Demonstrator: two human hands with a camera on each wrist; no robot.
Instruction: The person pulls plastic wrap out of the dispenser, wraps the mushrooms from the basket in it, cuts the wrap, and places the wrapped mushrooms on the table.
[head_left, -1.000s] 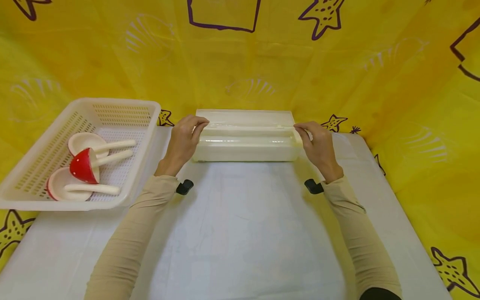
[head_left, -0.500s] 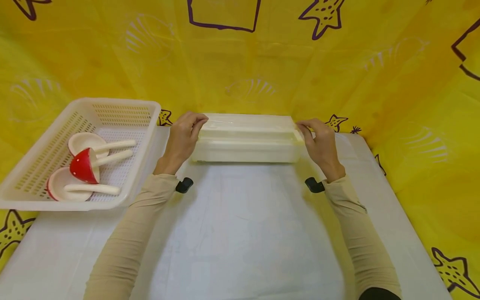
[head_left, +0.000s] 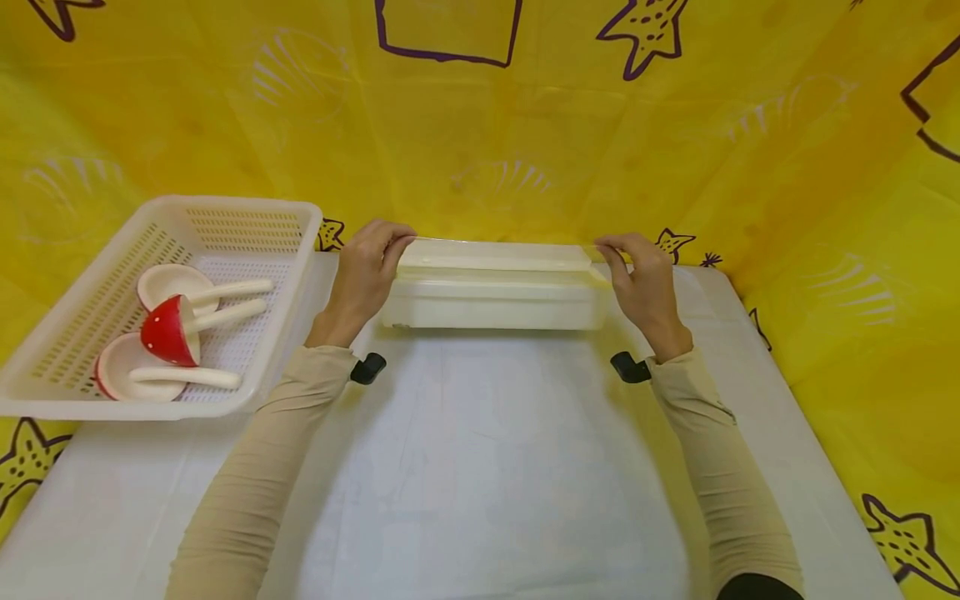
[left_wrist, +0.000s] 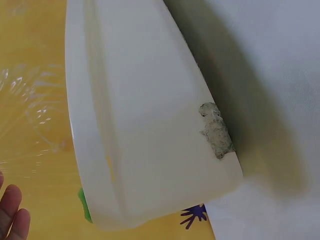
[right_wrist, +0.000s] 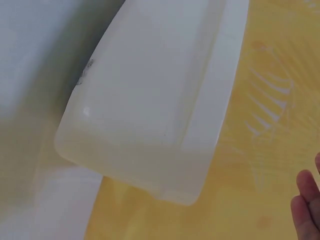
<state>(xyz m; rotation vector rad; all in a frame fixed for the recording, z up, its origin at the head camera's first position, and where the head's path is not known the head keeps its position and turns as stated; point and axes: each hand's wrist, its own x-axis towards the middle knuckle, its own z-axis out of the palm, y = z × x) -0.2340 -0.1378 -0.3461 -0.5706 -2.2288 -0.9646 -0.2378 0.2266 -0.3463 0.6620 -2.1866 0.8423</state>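
A cream plastic-wrap dispenser (head_left: 495, 312) stands at the back of the table, its long front side facing me and its raised lid (head_left: 495, 255) behind. Above its left end my left hand (head_left: 363, 271) pinches a corner of clear plastic wrap between thumb and fingers. My right hand (head_left: 647, 287) pinches the opposite corner at the right end. The film's edge is stretched straight between both hands, and its shine (left_wrist: 42, 107) shows in the left wrist view. Only fingertips (left_wrist: 12, 210) of the left hand show there, and fingertips (right_wrist: 306, 205) of the right hand in the right wrist view.
On the left, a white perforated basket (head_left: 296, 308) holds a red, white-dotted mushroom-like ladle (head_left: 171, 332) and two more ladles lying bowl up. A yellow patterned cloth (head_left: 480, 125) hangs close behind the dispenser. White cloth (head_left: 487, 467) covers the table.
Both hands have risen slightly in view, drawing the film's edge up with them. The dispenser's lid has come down toward me, and its front has shifted slightly nearer. The basket and ladles stay put.
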